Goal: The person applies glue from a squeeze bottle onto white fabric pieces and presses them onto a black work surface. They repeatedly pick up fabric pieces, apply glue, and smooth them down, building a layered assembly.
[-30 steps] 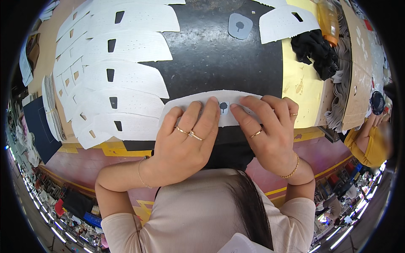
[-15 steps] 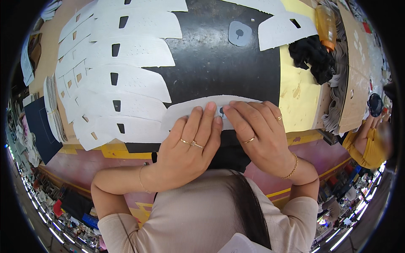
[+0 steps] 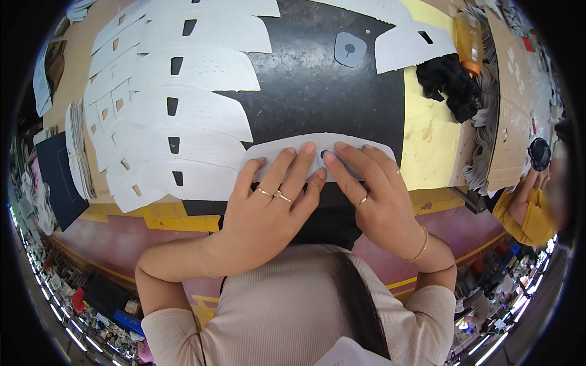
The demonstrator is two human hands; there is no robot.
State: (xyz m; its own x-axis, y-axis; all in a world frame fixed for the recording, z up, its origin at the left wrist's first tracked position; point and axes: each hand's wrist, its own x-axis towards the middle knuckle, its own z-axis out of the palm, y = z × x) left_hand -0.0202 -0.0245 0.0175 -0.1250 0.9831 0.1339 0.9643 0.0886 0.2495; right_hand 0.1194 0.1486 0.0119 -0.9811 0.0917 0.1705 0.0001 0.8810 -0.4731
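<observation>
Workshop table, pinkish floor (image 3: 122, 244) with yellow lines showing past the near side of the black mat (image 3: 317, 91), which serves as landmark.

- Curved pale strip (image 3: 323, 139): lies along the mat's near edge, its left end close against the white cut pieces.
- Small light patch (image 3: 320, 161) with dark mark: on the strip, between the two hands.
- Left hand (image 3: 265, 213): palm down, fingers spread, tips resting on the strip to the patch's left; not closed around anything.
- Right hand (image 3: 381, 207): palm down, fingers moderately apart; one fingertip at the patch, partly covering the mark. No grip visible.
- White cut pieces (image 3: 207, 110): overlapping rows, dark windows in them, covering the mat's left side.
- Grey rounded plate (image 3: 350, 50), tree-shaped figure: on the mat's far part.
- Slotted white piece (image 3: 403, 49): across the mat's far right corner.
- Yellow sheet (image 3: 433, 140): along the mat's right side. Crumpled black cloth (image 3: 448, 85) and orange bottle (image 3: 468, 46): right of the mat, toward its far end.
- Person in yellow (image 3: 525, 216): well right of the mat.
</observation>
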